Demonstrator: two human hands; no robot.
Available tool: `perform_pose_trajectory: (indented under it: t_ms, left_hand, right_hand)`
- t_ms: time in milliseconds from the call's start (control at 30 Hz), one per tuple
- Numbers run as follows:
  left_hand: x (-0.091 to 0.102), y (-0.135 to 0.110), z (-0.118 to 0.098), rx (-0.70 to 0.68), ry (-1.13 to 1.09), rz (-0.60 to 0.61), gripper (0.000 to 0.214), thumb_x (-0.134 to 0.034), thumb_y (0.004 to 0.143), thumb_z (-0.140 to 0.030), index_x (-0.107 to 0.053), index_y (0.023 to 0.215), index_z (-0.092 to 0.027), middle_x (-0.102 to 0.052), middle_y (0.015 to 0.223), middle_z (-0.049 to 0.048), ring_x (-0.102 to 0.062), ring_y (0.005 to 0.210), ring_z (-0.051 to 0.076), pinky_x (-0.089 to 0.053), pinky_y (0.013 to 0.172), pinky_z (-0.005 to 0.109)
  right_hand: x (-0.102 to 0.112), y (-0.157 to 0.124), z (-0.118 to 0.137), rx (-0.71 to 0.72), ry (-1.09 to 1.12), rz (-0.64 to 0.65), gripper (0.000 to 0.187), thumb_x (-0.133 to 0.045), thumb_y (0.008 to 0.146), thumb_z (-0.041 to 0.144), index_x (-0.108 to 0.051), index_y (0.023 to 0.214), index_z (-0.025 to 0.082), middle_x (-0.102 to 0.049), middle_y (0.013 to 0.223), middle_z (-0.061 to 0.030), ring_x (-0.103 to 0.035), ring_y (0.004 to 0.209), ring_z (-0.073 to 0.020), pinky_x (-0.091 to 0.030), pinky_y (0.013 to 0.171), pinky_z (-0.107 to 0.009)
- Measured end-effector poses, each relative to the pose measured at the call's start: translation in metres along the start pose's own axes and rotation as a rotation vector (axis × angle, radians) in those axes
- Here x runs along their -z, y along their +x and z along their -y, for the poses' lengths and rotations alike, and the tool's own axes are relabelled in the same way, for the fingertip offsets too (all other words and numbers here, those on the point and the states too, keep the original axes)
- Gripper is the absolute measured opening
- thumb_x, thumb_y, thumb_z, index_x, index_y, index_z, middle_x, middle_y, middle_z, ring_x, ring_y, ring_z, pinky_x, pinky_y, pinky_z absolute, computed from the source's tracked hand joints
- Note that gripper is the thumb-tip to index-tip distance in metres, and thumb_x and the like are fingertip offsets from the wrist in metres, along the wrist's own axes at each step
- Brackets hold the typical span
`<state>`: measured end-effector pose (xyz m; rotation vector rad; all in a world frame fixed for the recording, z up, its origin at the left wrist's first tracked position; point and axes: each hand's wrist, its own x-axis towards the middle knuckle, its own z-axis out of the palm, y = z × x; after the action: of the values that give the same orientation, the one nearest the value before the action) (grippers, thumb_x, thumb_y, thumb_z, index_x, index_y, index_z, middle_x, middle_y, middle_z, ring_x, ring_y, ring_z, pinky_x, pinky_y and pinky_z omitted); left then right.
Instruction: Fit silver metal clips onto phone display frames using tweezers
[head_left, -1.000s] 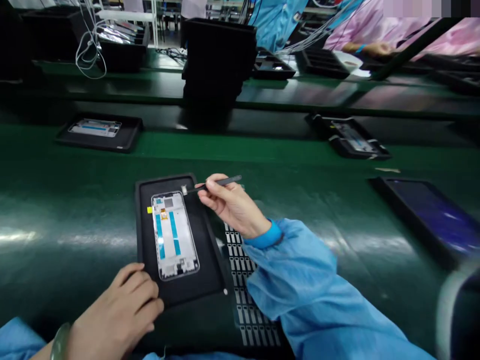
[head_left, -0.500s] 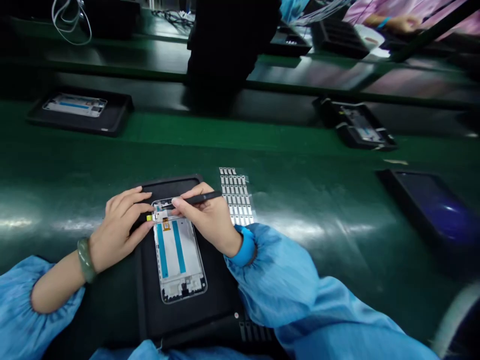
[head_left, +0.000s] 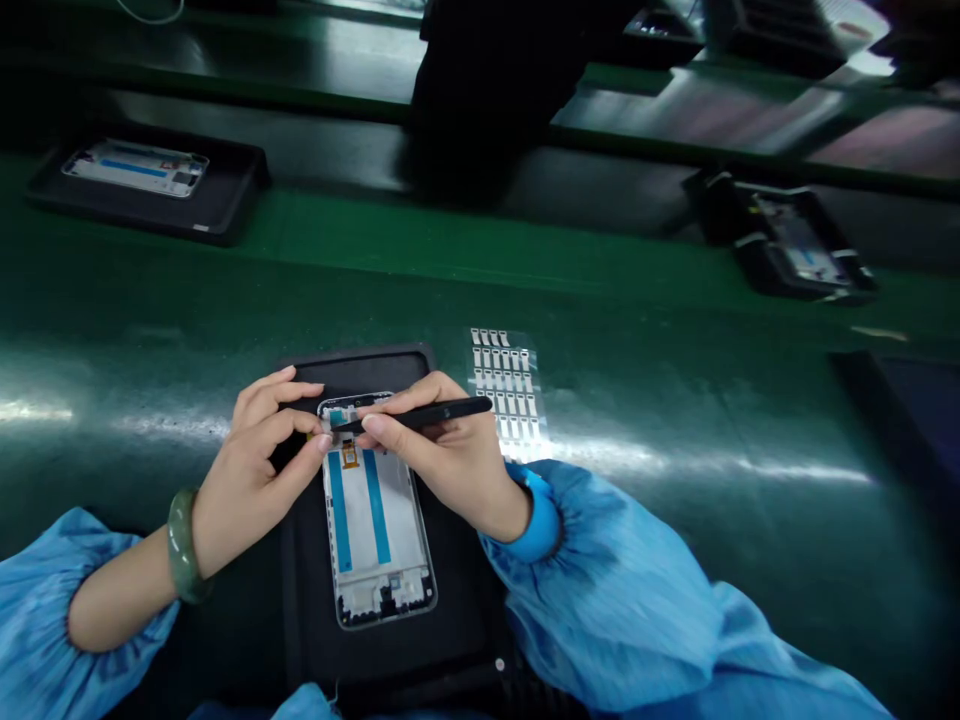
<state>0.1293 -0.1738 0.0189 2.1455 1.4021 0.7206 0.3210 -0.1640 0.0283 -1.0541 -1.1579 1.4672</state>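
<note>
A silver phone frame [head_left: 401, 500] with two blue strips and a small orange flex cable [head_left: 349, 455] lies on a black tray [head_left: 465, 600]. My right hand [head_left: 450, 445] holds black tweezers [head_left: 450, 410], their tips low over the upper left part of the frame. At the frame's upper left edge, the thumb and index finger of my left hand [head_left: 255, 445] come together in a pinch; its other fingers are stretched out. A bit of yellow shows by that pinch, but what lies between the fingertips is hidden.
A clear sheet with rows of small metallic pieces [head_left: 504, 380] lies right of the tray on the green table [head_left: 637, 380]. Further back are black trays holding phone frames, one left [head_left: 225, 205] and one right [head_left: 772, 270]. A dark tray edge [head_left: 862, 400] shows at the right.
The view has shifted, so most things sit further right or lower. My left thumb and index finger have closed together over the yellow tab's spot. The tweezers have moved toward those fingertips.
</note>
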Motion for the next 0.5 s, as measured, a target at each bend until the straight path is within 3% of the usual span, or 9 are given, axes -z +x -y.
perform_pose_trajectory:
  t_ms: [167, 300, 400, 500]
  left_hand:
    - [0.001, -0.001, 0.001, -0.005, 0.014, 0.02, 0.008, -0.052, 0.085, -0.026, -0.058, 0.084, -0.022, -0.055, 0.116, 0.0043, -0.034, 0.128, 0.027, -0.033, 0.103, 0.055]
    - [0.001, -0.001, 0.002, -0.003, 0.02, 0.024, 0.01, -0.053, 0.085, -0.027, -0.057, 0.093, -0.022, -0.056, 0.115, 0.0052, -0.034, 0.128, 0.027, -0.034, 0.103, 0.054]
    - [-0.001, -0.002, 0.004, -0.08, 0.052, 0.036, 0.018, -0.055, 0.084, -0.027, -0.055, 0.101, -0.022, -0.055, 0.118, 0.0058, -0.035, 0.128, 0.026, -0.034, 0.103, 0.052]
    - [-0.002, -0.002, 0.007, -0.153, 0.093, 0.063, 0.019, -0.057, 0.083, -0.026, -0.055, 0.102, -0.022, -0.054, 0.119, 0.0058, -0.035, 0.129, 0.027, -0.033, 0.104, 0.051]
  right_hand:
    - [0.0, 0.0, 0.001, 0.023, -0.039, 0.028, 0.013, -0.07, 0.075, 0.021, -0.057, 0.078, 0.02, -0.069, 0.071, 0.0001, -0.069, 0.066, -0.015, -0.059, 0.062, -0.027]
    - [0.005, 0.004, 0.003, 0.026, -0.044, -0.074, 0.016, -0.07, 0.076, 0.024, -0.055, 0.077, 0.02, -0.068, 0.067, 0.0011, -0.069, 0.062, -0.0154, -0.059, 0.058, -0.026]
    - [0.01, 0.01, 0.002, 0.038, -0.116, -0.135, 0.019, -0.072, 0.073, 0.027, -0.055, 0.075, 0.021, -0.065, 0.064, 0.0021, -0.068, 0.059, -0.0152, -0.058, 0.056, -0.025]
    - [0.013, 0.012, 0.0, 0.02, -0.162, -0.098, 0.019, -0.071, 0.074, 0.028, -0.055, 0.074, 0.02, -0.064, 0.063, 0.0023, -0.068, 0.061, -0.0154, -0.056, 0.055, -0.025]
